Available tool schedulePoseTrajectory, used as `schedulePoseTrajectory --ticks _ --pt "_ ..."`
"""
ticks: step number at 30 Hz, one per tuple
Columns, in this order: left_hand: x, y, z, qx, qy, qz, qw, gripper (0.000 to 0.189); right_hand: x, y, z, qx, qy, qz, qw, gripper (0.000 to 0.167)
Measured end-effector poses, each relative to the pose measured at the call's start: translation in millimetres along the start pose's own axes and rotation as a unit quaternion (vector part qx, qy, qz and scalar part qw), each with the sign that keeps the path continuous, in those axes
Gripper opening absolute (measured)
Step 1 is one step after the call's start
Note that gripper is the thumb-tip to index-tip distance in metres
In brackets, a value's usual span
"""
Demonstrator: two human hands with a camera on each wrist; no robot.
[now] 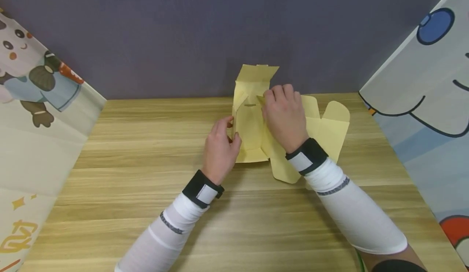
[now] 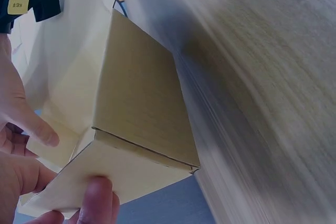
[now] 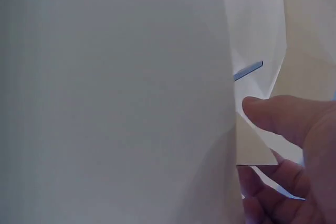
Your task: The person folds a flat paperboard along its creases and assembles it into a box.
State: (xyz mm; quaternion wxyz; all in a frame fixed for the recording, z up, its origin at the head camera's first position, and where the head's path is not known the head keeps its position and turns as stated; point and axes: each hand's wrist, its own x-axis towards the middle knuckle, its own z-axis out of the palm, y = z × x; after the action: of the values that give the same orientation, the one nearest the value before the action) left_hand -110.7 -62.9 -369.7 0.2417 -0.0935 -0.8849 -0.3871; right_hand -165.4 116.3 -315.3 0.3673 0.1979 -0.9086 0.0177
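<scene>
A pale yellow cardboard box [image 1: 250, 127], partly folded, stands at the table's back edge. Its left wall and base are up, and a slot [image 1: 250, 105] cuts the back panel. My left hand [image 1: 221, 148] pinches the left wall; in the left wrist view a fingertip [image 2: 98, 198] lies against its outside. My right hand [image 1: 285, 117] grips a small flap at the box's right side. The right wrist view has my thumb [image 3: 289, 116] above that flap [image 3: 254, 148], other fingers below, while a broad panel hides much. Unfolded panels [image 1: 331, 131] spread out to the right.
The wood-grain table [image 1: 139, 162] ends at a dark upright wall [image 1: 165, 40] just behind the box. Cartoon-printed panels flank it at left [image 1: 47, 141] and right [image 1: 414, 80]. Each wrist wears a black band [image 1: 307, 156] over a white sleeve.
</scene>
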Motion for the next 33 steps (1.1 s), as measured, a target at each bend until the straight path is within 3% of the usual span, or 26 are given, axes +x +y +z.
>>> schedulePoseTrajectory --ticks 6,16,33 --pt "0.8 -3.0 -0.2 0.0 0.001 0.006 1.0 0.04 -4.0 -3 2 0.007 -0.018 -0.035 0.9992 0.005" --pt "1.2 -5.7 -1.3 0.006 -0.002 0.004 1.0 0.04 -10.0 -5 6 0.022 -0.043 -0.09 0.9947 0.012" --pt "1.2 -11.1 -2.4 0.017 0.001 -0.005 0.9998 0.039 -26.6 -2 18 -0.026 -0.01 -0.181 0.9832 0.027"
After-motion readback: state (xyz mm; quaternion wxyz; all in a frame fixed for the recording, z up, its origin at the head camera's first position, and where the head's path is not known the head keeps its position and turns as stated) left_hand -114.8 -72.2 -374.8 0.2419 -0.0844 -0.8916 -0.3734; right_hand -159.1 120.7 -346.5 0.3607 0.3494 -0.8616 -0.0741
